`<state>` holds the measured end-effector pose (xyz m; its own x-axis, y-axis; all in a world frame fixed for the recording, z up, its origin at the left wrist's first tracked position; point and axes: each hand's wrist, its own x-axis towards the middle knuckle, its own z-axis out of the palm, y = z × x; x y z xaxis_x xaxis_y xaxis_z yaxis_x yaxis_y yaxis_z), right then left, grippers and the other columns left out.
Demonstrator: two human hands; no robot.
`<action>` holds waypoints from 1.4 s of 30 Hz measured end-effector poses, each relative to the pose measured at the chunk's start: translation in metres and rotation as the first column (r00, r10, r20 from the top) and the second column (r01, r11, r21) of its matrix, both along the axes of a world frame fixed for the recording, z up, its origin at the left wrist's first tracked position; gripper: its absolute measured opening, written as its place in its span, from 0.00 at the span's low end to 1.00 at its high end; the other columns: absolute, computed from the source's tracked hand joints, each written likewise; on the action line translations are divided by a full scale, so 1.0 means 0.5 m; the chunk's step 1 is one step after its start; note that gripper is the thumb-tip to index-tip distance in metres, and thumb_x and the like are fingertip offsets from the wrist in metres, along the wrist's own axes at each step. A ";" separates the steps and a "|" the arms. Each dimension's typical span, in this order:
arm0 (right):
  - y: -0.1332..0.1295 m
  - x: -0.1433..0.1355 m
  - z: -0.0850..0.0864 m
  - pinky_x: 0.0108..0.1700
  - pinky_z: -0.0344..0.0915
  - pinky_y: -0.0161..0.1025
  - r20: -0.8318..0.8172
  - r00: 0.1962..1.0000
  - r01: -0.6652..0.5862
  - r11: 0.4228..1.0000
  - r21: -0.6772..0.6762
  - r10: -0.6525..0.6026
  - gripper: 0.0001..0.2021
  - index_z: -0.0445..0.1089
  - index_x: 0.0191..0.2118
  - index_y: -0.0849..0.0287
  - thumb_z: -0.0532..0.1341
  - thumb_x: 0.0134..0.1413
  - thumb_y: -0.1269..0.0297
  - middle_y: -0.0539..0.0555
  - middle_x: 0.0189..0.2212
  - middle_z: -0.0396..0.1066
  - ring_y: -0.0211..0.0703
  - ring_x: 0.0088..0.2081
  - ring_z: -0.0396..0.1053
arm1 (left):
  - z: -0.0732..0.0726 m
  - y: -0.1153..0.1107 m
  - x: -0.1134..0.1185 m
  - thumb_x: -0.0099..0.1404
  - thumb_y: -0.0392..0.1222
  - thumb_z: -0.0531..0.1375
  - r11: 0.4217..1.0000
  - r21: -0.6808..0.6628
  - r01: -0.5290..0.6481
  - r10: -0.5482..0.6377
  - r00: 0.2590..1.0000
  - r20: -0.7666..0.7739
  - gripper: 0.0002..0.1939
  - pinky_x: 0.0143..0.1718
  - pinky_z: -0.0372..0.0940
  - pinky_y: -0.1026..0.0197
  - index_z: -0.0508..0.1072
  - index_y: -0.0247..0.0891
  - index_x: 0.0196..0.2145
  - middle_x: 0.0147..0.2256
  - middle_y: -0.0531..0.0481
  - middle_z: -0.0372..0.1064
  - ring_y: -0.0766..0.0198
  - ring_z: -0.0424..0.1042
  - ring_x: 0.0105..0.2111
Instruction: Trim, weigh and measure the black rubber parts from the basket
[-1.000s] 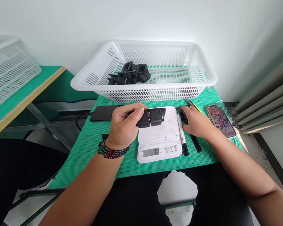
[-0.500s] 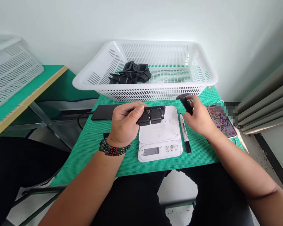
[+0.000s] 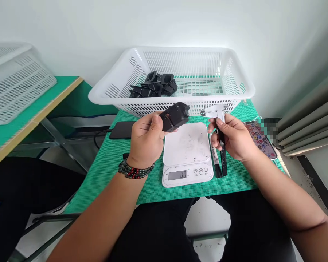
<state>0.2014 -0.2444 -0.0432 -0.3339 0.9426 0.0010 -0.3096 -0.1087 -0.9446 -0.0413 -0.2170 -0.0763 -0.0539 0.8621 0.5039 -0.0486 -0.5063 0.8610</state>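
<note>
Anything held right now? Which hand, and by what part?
Left hand: black plastic part, pinched at its left end between thumb and fingers. Right hand: caliper, gripped on its upper beam just below the jaws.

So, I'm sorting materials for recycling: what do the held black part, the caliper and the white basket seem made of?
Black part: probably plastic, semi-matte, with molded-looking rounded edges.
Caliper: smooth, pale gray head; metal or plastic, can't tell.
Basket: likely plastic, glossy highlights, slotted walls.
</note>
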 end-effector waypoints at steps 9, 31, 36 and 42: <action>-0.041 -0.021 -0.009 0.16 0.54 0.30 -0.240 0.907 -0.385 0.912 -0.143 0.346 0.17 0.70 0.37 0.59 0.70 0.58 0.50 0.45 0.26 0.71 0.29 0.16 0.59 | 0.010 -0.019 0.010 0.69 0.44 0.68 0.921 0.387 -0.040 0.201 0.901 -0.385 0.06 0.46 0.81 0.51 0.81 0.40 0.37 0.45 0.43 0.80 0.53 0.82 0.45; -0.077 -0.051 -0.025 0.18 0.56 0.29 -0.504 0.728 -0.624 0.753 -0.206 0.465 0.16 0.73 0.39 0.63 0.73 0.58 0.55 0.49 0.28 0.76 0.30 0.17 0.62 | 0.005 -0.067 0.029 0.61 0.38 0.72 0.582 0.799 -0.155 0.599 0.745 -0.292 0.10 0.36 0.80 0.53 0.73 0.43 0.33 0.57 0.46 0.76 0.55 0.81 0.45; -0.091 -0.065 -0.043 0.16 0.51 0.28 -0.445 0.800 -0.512 0.844 -0.159 0.402 0.22 0.71 0.31 0.62 0.70 0.61 0.46 0.45 0.17 0.68 0.27 0.13 0.53 | 0.006 -0.068 0.036 0.60 0.31 0.72 0.573 0.808 -0.136 0.568 0.776 -0.273 0.13 0.36 0.79 0.53 0.71 0.43 0.32 0.59 0.48 0.75 0.57 0.82 0.44; -0.100 -0.068 -0.044 0.15 0.50 0.28 -0.405 0.824 -0.486 0.862 -0.146 0.396 0.25 0.70 0.29 0.61 0.69 0.61 0.42 0.43 0.13 0.63 0.28 0.11 0.50 | 0.006 -0.065 0.033 0.58 0.31 0.72 0.523 0.842 -0.131 0.591 0.768 -0.248 0.14 0.33 0.77 0.58 0.70 0.40 0.32 0.61 0.50 0.74 0.61 0.82 0.42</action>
